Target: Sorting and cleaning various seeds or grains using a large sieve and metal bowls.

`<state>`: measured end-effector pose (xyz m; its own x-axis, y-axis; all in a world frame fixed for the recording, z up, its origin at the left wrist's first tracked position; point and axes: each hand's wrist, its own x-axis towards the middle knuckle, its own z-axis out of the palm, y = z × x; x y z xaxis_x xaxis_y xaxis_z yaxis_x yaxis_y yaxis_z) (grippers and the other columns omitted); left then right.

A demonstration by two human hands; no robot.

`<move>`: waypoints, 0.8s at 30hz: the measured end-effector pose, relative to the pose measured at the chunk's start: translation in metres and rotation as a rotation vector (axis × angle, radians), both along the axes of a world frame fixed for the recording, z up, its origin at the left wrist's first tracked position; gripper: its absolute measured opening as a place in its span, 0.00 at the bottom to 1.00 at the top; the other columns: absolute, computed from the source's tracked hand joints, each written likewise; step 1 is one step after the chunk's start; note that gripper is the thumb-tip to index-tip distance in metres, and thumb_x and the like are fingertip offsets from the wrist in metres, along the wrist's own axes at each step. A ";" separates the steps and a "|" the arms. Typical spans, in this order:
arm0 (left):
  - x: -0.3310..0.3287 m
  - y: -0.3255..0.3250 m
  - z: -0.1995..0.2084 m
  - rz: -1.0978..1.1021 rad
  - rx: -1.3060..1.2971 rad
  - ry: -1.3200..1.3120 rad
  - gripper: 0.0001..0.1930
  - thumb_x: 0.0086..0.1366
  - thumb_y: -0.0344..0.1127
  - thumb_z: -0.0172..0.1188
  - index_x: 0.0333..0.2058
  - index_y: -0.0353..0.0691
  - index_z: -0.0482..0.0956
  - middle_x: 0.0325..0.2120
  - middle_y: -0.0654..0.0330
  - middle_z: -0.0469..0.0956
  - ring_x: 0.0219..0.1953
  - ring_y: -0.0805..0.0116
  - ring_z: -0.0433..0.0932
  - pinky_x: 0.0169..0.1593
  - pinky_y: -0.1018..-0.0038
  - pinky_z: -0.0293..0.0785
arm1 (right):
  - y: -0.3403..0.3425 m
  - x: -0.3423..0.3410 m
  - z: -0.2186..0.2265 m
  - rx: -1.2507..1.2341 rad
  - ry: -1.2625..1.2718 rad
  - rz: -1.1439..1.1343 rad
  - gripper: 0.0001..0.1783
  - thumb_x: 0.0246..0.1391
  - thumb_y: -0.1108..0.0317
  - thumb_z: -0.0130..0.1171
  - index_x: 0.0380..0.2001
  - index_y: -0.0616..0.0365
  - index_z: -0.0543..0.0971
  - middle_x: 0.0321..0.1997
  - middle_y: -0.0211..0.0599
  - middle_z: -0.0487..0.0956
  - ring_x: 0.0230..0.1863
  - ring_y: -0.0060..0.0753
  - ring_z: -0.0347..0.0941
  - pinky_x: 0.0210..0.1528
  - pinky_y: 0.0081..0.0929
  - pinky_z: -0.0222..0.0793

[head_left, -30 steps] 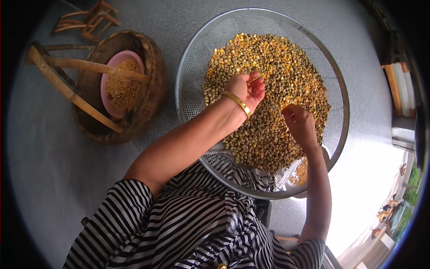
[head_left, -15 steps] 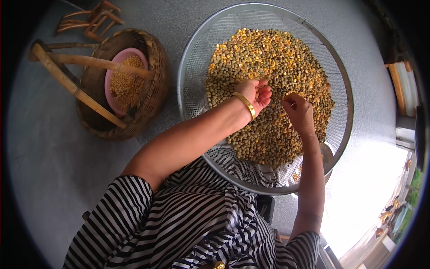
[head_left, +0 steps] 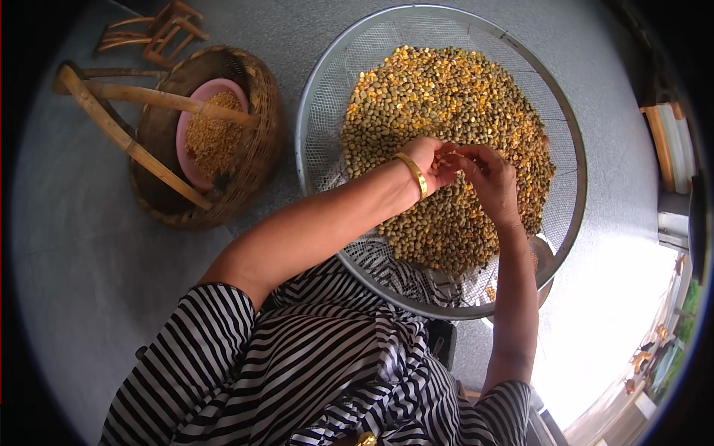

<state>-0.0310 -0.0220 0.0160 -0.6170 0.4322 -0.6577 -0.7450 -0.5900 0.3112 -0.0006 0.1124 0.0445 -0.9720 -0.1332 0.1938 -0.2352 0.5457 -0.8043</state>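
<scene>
Right hand (head_left: 491, 181) has moved leftward to meet the left hand (head_left: 433, 163), its thumb and fingers pinched together; what they pinch, I cannot tell. Loosely cupped, the left cradles small pieces above green-brown and yellow beans (head_left: 424, 238), heaped in the round wire-mesh sieve (head_left: 326, 111).

Left head-worn fisheye, facing down from above, arm's-reach near the mesh sieve (head_left: 327, 123)
</scene>
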 end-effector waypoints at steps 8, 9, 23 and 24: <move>-0.003 -0.002 0.013 0.109 -0.098 -0.049 0.09 0.58 0.31 0.40 0.33 0.34 0.68 0.31 0.55 0.68 0.35 0.66 0.68 0.41 0.72 0.66 | 0.012 -0.001 -0.031 0.418 0.026 -0.009 0.04 0.40 0.71 0.52 0.24 0.57 0.72 0.24 0.38 0.73 0.23 0.40 0.70 0.24 0.30 0.65; -0.004 -0.002 0.014 0.120 -0.093 -0.056 0.09 0.58 0.31 0.40 0.33 0.34 0.68 0.31 0.55 0.68 0.35 0.66 0.68 0.41 0.72 0.66 | 0.010 0.000 -0.032 0.508 0.042 -0.017 0.04 0.40 0.70 0.51 0.24 0.55 0.72 0.23 0.38 0.73 0.23 0.42 0.70 0.24 0.32 0.65; -0.007 -0.007 0.016 0.145 -0.087 -0.055 0.09 0.58 0.30 0.40 0.33 0.34 0.68 0.32 0.54 0.68 0.35 0.65 0.68 0.40 0.72 0.67 | 0.005 -0.001 -0.035 0.561 0.052 -0.011 0.05 0.40 0.69 0.51 0.22 0.57 0.70 0.23 0.38 0.72 0.24 0.42 0.70 0.25 0.32 0.65; -0.007 -0.007 0.017 0.134 -0.095 -0.052 0.09 0.58 0.30 0.40 0.33 0.34 0.68 0.31 0.54 0.68 0.35 0.65 0.68 0.40 0.72 0.67 | 0.008 -0.002 -0.034 0.509 0.032 0.003 0.05 0.40 0.69 0.51 0.22 0.57 0.70 0.23 0.38 0.72 0.24 0.41 0.70 0.25 0.32 0.65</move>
